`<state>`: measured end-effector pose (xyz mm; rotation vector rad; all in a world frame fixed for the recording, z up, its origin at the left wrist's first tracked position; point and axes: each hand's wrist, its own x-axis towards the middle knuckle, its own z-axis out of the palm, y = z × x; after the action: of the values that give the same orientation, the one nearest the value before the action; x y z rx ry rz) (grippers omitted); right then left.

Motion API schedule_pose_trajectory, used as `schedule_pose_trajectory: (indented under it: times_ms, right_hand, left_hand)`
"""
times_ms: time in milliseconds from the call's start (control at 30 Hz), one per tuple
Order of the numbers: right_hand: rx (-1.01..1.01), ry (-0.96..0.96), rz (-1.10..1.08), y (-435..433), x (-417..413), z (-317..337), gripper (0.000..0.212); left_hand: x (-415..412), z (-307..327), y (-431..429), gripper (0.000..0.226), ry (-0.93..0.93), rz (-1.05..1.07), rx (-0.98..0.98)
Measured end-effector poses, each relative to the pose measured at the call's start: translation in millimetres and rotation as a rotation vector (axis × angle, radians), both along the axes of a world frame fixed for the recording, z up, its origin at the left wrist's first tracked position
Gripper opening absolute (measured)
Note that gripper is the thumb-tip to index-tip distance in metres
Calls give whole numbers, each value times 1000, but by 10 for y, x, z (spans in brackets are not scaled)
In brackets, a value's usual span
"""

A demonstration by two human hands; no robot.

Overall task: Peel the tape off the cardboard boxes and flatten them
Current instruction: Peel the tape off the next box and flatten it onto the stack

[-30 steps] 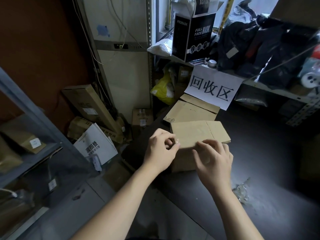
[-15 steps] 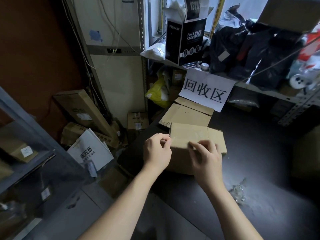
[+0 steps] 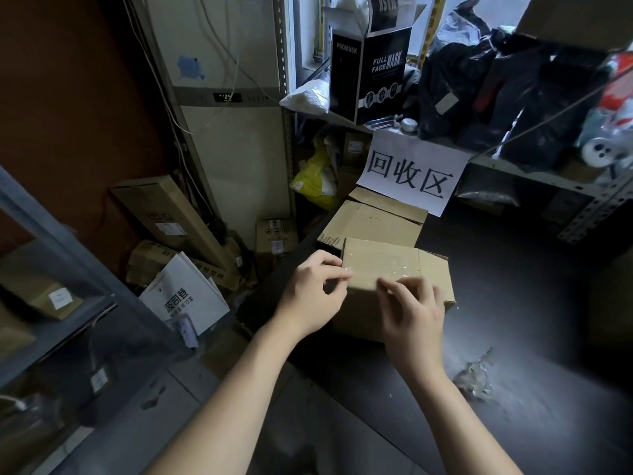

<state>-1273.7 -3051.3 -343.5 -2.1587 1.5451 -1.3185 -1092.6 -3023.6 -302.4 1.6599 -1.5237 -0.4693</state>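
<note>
A small brown cardboard box (image 3: 394,265) stands on the dark table (image 3: 513,303), with clear tape (image 3: 387,260) shining across its top. My left hand (image 3: 313,293) is at the box's left top corner, thumb and forefinger pinched on the tape's end. My right hand (image 3: 411,311) rests against the box's near face, fingers curled at the top edge. Behind it lies a flattened cardboard box (image 3: 371,222).
A crumpled wad of clear tape (image 3: 474,373) lies on the table at the right. A white paper sign (image 3: 412,171) hangs from the cluttered shelf (image 3: 513,166) behind. Boxes and a white bag (image 3: 183,296) pile on the floor at the left. A grey rack (image 3: 51,269) stands far left.
The view has tilted slightly. My left hand's pinch stays at the box's left corner and my right hand has slid a little along the near top edge.
</note>
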Motion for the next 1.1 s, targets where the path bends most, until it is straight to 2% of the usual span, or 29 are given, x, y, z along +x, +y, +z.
schedule_pose_trajectory:
  times_ms: [267,467,667,933,1100]
  right_hand:
    - [14,48,46,-37,-62,6,21]
    - [-3,46,68,-51,-111,13,18]
    - [-14,70,58,-92,-124,-18,17]
    - [-28,69,85,-144,-93,-18,16]
    - [-29,10,101,-167,-110,-15,15]
  left_hand:
    - [74,143,-50,17,-91,-52,57]
    - [91,233,-76,14,-36,-50,128]
    - [84,216,-113,17,112,25,209]
    - [110,163,-152,25,124,14,240]
    - [126,195,-151,22,-44,-20,210]
